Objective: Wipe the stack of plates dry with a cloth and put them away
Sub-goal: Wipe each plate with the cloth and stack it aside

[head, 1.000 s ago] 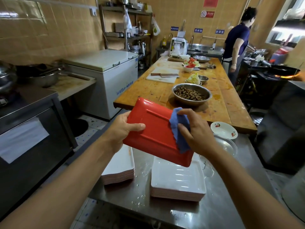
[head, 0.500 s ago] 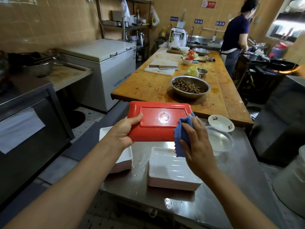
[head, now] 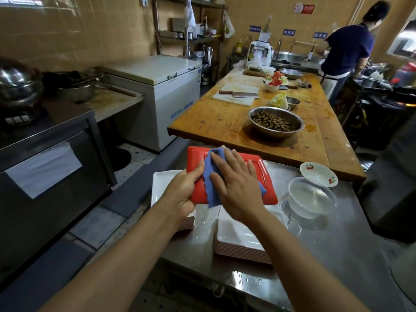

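A red rectangular plate [head: 265,176] is held level above the steel table [head: 337,255]. My left hand [head: 182,190] grips its left edge, thumb on top. My right hand [head: 236,183] lies flat with straight fingers on a blue cloth [head: 210,176], pressing it onto the plate's upper face. Under the plate stand two stacks of white-faced plates: one at the left [head: 162,188], partly hidden by my left hand, and one at the centre [head: 238,239].
A clear plastic bowl [head: 313,198] and a small flowered dish [head: 318,174] stand right of the plate. Behind is a wooden table [head: 225,122] with a steel bowl of nuts [head: 275,122]. A person [head: 346,50] works at the back right. Water drops lie on the steel.
The plate has been turned from its underside to its upper face and laid level. My right hand moved from the right edge onto the middle, flat on the cloth.
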The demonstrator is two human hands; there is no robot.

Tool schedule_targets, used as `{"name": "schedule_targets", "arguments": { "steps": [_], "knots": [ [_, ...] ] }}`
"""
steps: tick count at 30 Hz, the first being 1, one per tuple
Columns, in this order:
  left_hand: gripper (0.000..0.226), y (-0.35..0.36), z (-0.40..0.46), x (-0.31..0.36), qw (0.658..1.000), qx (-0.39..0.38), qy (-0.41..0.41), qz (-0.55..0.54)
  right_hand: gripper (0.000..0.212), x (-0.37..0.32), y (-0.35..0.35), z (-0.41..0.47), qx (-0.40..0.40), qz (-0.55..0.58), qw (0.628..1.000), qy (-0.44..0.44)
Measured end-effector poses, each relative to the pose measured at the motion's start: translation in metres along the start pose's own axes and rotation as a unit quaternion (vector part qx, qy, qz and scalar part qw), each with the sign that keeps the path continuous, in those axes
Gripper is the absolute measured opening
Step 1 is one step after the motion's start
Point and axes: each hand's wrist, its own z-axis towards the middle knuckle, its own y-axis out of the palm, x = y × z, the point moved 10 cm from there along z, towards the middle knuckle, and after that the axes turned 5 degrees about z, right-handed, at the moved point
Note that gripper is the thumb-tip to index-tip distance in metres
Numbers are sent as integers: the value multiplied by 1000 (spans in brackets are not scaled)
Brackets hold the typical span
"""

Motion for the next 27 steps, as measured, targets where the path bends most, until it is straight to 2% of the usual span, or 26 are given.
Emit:
{"name": "schedule_targets", "arguments": {
  "steps": [3,6,8,12,14,16,18,20,25,27],
  "knots": [
    [12,-23,-3,8,1000,18,11,9,53,32,5,2,-15,6,999,50],
    [9,-50,-6,12,999,32,13,19,54,51,14,-5,4,134,987,88],
    [9,-66,-5,11,999,45,13,19,45,60,22,-8,32,209,969,126],
    [15,-93,-3,15,998,61,19,22,22,74,36,-10,63,242,951,182],
    [13,-103,-1,25,995,70,50,46,15,74,37,-9,82,250,948,181],
    [12,-110,2,38,981,101,107,128,10,72,37,-10,95,286,935,189],
    [13,-112,5,53,927,147,179,294,15,75,39,-11,90,307,923,214],
    [20,-102,9,57,846,155,228,457,24,80,46,-14,61,325,908,257],
    [24,-77,21,26,622,86,279,727,23,81,58,-22,2,344,896,281],
    [30,-78,26,6,563,54,263,781,22,82,61,-25,-7,349,894,281]
  ]
}}
